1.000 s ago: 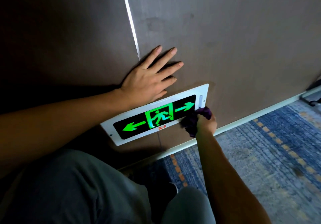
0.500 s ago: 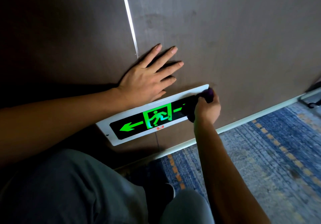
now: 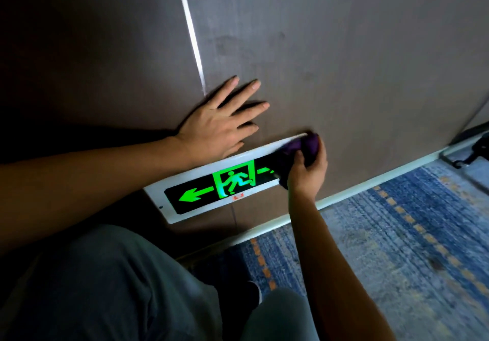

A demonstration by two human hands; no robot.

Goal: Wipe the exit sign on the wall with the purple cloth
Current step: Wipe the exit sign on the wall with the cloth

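Note:
The exit sign (image 3: 201,195) is a long white-framed panel low on the wall, with a lit green running figure and a green arrow pointing left. My right hand (image 3: 308,175) grips the bunched purple cloth (image 3: 304,147) and presses it on the sign's upper right corner, covering the right arrow. My left hand (image 3: 219,125) lies flat on the wall just above the sign, fingers spread, holding nothing.
The brown wall (image 3: 344,62) has a thin vertical metal strip (image 3: 194,47). A pale skirting strip (image 3: 370,186) runs along its base above blue patterned carpet (image 3: 397,248). My knees in grey trousers (image 3: 105,287) fill the lower left. A dark object (image 3: 473,150) sits at the far right.
My right hand has slid the cloth from the sign's lower right edge up to its top right corner. The left hand has stayed flat on the wall.

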